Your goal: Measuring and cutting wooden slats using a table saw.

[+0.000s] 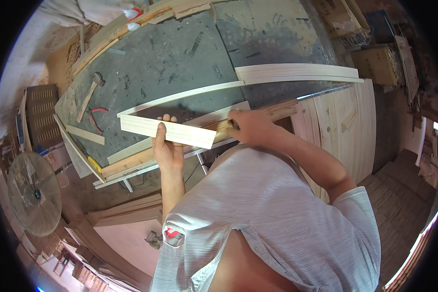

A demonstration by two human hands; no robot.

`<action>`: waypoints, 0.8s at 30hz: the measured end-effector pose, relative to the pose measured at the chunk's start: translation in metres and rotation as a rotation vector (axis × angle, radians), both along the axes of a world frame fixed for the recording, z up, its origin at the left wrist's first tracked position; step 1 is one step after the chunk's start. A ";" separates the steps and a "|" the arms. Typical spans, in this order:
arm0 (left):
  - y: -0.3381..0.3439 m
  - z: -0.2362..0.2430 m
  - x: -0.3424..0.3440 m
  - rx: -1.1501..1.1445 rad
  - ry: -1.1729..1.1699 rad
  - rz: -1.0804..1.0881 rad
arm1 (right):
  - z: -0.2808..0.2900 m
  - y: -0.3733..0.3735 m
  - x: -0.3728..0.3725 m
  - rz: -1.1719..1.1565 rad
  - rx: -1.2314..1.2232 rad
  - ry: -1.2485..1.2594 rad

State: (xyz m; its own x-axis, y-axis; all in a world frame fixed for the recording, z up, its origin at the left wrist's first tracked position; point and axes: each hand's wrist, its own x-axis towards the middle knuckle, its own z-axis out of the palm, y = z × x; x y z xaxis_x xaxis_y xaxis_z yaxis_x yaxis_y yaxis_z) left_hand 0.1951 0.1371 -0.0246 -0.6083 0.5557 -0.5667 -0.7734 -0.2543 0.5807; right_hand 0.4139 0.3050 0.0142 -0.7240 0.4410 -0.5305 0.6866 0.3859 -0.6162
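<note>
My left hand [168, 148] grips a short pale wooden board [146, 128], with the thumb on top and the fingers behind. The board's left end meets the end of a long thin wooden strip [180, 96] that runs away to the right; whether the two are joined I cannot tell. Close to the board's right end, my right hand [250, 126] is closed, its fingers curled at the bench's front edge. What it holds, if anything, is hidden. Another pale board [297, 73] lies along the strip's far right part.
On the dark worktop [165, 53] lie a hammer [88, 95], red-handled pliers [98, 119], a small wood strip [85, 134] and a yellow-handled tool [94, 163]. Pale panels [336, 121] are at the right. A round fan [35, 193] stands at the left, white bottles [132, 19] at the back.
</note>
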 end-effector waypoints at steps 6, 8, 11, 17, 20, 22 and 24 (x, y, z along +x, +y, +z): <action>-0.029 -0.009 -0.016 0.057 0.045 0.060 | -0.036 -0.019 -0.051 0.149 -0.065 0.126; -0.041 -0.006 -0.017 0.047 0.063 0.106 | -0.039 -0.024 -0.072 0.220 -0.073 0.097; -0.064 -0.007 -0.018 0.069 0.074 0.143 | -0.052 -0.040 -0.110 0.189 -0.049 0.132; -0.080 0.010 -0.007 0.059 0.135 0.170 | -0.083 -0.059 -0.175 0.301 0.121 0.278; -0.086 0.012 -0.008 0.192 0.150 0.165 | -0.093 -0.072 -0.197 0.346 0.143 0.362; -0.089 0.019 -0.010 0.239 0.147 0.173 | -0.102 -0.077 -0.205 0.401 0.201 0.470; -0.089 0.025 -0.012 0.238 0.145 0.172 | -0.111 -0.076 -0.207 0.403 0.268 0.605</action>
